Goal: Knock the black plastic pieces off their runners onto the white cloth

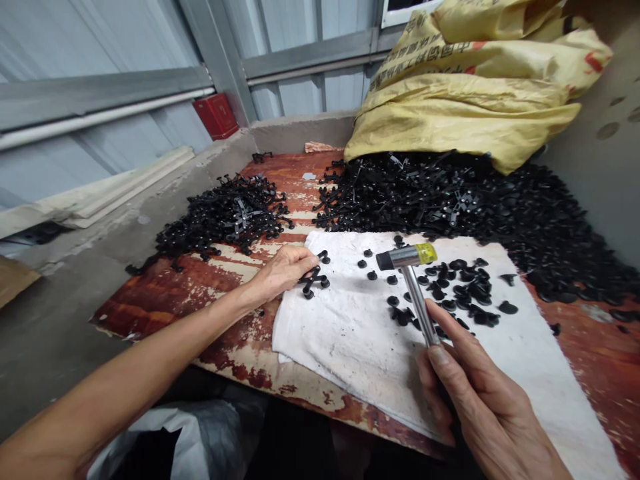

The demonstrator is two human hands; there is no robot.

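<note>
My right hand (pixel 475 380) is wrapped round the handle of a small mallet (pixel 423 303) with a metal shaft, one black face and one yellow face. The mallet head is raised over a white cloth (pixel 345 347). At the cloth's left edge, my left hand (pixel 283 270) pinches a branched black plastic piece (pixel 313 280) with round ends. Loose black mushroom-shaped plastic parts (pixel 473 287) lie scattered on the cloth, most of them to the right of the mallet head.
A heap of branched black pieces (pixel 235 213) lies on the worn red-brown board (pixel 160 300) at left. A larger black heap (pixel 430 193) spills from a yellow woven sack (pixel 465 100) behind the cloth. A red box (pixel 216 115) stands on the ledge by the metal wall.
</note>
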